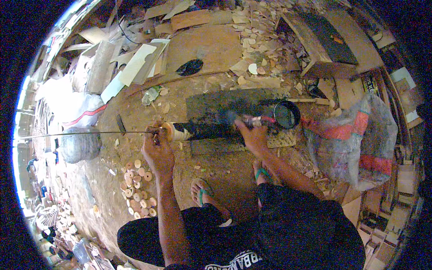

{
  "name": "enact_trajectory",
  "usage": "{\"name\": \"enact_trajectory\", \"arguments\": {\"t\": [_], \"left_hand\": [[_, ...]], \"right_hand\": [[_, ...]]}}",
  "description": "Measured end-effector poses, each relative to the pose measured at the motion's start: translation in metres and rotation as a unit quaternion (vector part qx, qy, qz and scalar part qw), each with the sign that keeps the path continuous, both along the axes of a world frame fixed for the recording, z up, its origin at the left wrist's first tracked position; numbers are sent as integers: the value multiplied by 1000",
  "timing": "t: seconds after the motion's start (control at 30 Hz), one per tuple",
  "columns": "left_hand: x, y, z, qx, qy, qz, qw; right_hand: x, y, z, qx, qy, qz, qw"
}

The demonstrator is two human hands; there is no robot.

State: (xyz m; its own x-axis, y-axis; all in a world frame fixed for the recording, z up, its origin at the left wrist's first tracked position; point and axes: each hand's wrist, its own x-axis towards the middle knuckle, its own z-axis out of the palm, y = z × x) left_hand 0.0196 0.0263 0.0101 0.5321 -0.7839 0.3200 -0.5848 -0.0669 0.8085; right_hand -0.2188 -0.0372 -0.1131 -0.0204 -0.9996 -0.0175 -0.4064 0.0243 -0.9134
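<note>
A head-worn wide fisheye looks down at the ground [234, 177].

Dim, grainy light overall; white glare far left of the black cup [286, 114]; the right hand's [253, 134] fingertips blurred just beside it; fisheye edges bending all around it.

The left hand [157, 143] holds a long, thin, brown rod [99, 133] beside round, pale discs [179, 132]. The right hand [253, 131] is near a round, black tub [286, 114].
</note>
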Motion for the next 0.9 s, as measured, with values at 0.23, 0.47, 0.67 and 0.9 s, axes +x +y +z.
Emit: {"name": "enact_trajectory", "arguments": {"t": [0.23, 0.47, 0.67, 0.9], "left_hand": [[5, 0, -2, 23, 20, -3, 1000], [0, 4, -1, 37, 6, 6, 999], [0, 1, -4, -4, 27, 6, 1000], [-4, 4, -5, 3, 19, -38, 999]], "right_hand": [[-7, 34, -16, 1, 70, -5, 998], [7, 5, -17, 39, -6, -37, 999], [-11, 54, -13, 74, 44, 7, 996], [7, -1, -4, 52, -123, -21, 991]]}}
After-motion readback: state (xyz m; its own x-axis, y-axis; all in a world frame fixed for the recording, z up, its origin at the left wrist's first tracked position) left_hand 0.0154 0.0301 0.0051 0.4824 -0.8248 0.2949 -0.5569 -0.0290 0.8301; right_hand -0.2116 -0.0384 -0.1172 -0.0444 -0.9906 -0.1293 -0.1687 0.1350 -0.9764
